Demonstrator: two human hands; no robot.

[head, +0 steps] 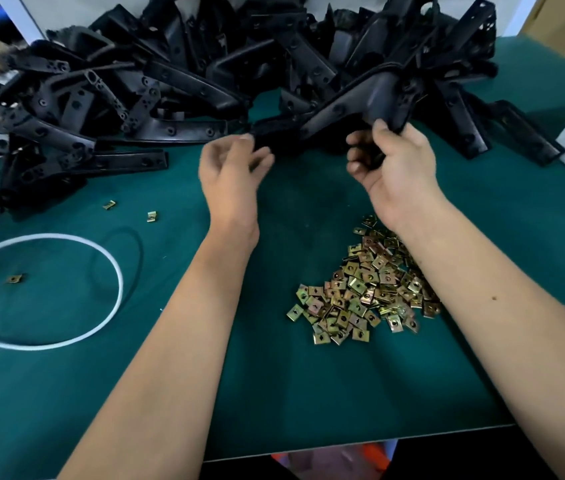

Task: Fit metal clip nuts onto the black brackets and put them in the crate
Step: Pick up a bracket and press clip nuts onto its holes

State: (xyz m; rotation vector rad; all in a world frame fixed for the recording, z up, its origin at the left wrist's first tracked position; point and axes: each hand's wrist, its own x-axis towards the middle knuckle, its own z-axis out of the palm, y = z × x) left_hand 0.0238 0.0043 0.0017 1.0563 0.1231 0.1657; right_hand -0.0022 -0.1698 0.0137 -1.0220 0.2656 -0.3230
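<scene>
Bracket (350, 109) gripped by both hands, left (231, 171) and right (395, 168); three stray clip nuts (151, 216) beside pile (364, 289).

left hand (231, 171) blurred, bracket pile (205, 57) cropped

Two bare forearms enter from the bottom edge, no sleeves visible anywhere in frame. Left hand (231, 174) and right hand (395, 164) bare: no gloves, rings, watch or wristbands. Small dark mole on the right forearm (494, 298). Fingernails short, partly blurred.
</scene>
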